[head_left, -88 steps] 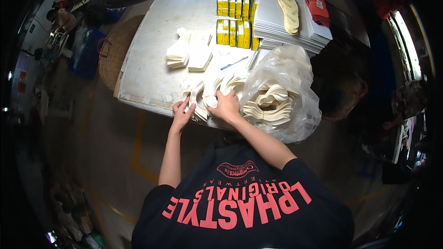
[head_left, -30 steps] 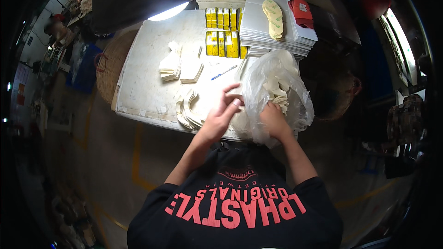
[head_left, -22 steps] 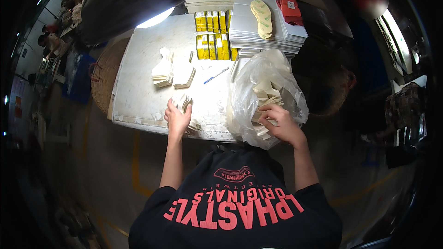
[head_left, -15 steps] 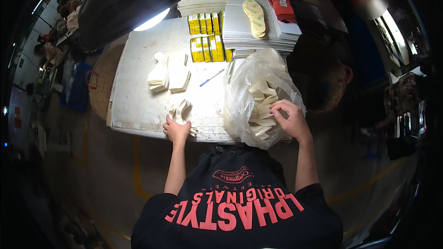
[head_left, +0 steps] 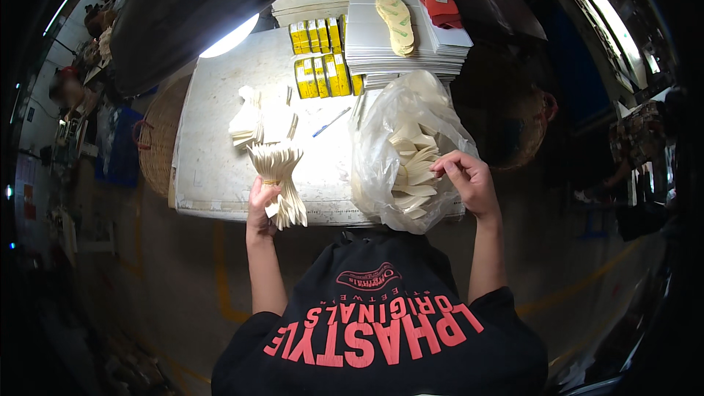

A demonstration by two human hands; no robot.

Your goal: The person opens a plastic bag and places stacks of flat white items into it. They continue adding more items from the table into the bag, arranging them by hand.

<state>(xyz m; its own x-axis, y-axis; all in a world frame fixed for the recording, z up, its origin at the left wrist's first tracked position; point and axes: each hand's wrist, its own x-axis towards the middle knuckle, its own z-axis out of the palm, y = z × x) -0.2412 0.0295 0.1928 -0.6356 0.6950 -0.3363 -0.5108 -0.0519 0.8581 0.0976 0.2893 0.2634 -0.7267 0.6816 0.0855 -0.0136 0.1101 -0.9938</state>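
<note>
My left hand (head_left: 262,204) is closed round a banded bundle of thin cream pieces (head_left: 282,159), raised at the table's near edge. The bundle's ends fan out above and below my grip. At the right, my right hand (head_left: 471,182) has thumb and fingers pinched together beside loose cream pieces (head_left: 412,169). These lie in a crumpled clear plastic bag (head_left: 419,88) with its mouth open. What is between those fingertips, if anything, is too small to make out. Past my left hand stands another cream bundle (head_left: 247,125), with a further one partly washed out by the light.
On the white table (head_left: 213,176) lies a blue-and-white pen (head_left: 331,122). Farther back are yellow banded packs (head_left: 323,77) and a white sheet stack (head_left: 363,37) bearing insole-shaped pieces (head_left: 396,23) and red pieces (head_left: 441,6). A dark lamp (head_left: 213,7) overhangs the left. Wicker baskets (head_left: 155,136) flank the table.
My left hand has lifted the cream bundle off the table and turned it, so its fanned ends show. My right hand stays at the bag, nearly in place. The whole view has shifted slightly.
</note>
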